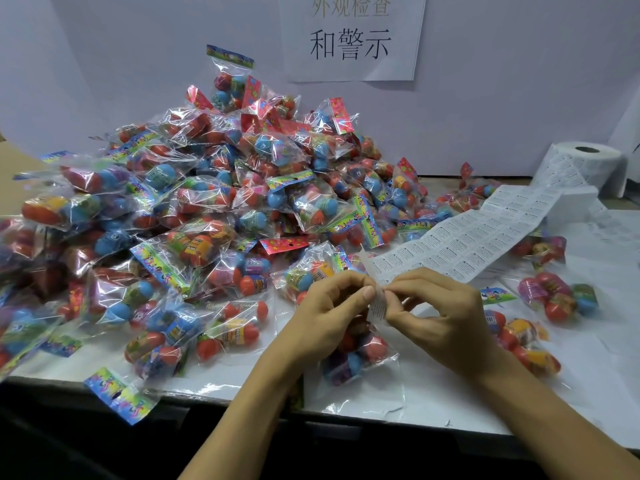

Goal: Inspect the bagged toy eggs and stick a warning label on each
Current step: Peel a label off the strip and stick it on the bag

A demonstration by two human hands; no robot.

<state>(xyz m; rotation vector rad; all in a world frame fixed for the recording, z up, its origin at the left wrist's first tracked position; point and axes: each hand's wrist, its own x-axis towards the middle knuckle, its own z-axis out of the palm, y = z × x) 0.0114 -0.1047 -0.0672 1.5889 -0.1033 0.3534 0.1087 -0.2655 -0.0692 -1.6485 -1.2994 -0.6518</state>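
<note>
**Peeling a warning label for the bag in front of me**

My left hand (334, 306) and my right hand (438, 308) meet over the table (433, 400). The fingers of both hands are curled and pinch 1 small white warning label (378, 306). It hangs down between my fingertips, at the near end of the long label strip (485, 233). I think I am pulling it free from the strip.

Right under my hands lies 1 bag of toy eggs (360, 355). It rests flat near the table's front edge. I think this is the bag that gets this label.

Next I need to get the label off without bending it. Then I must press it flat on the clear plastic of the bag, sticky side down. The plastic is slippery, so 1 hand may have to hold the bag steady.

To my left is 1 big pile of bagged eggs (207, 202), too many to count. To my right lie about 4 more bags (557, 299), apart from the pile. The strip runs back to 1 label roll (585, 164) by the wall. There is 1 paper sign (351, 36) on the wall.
</note>
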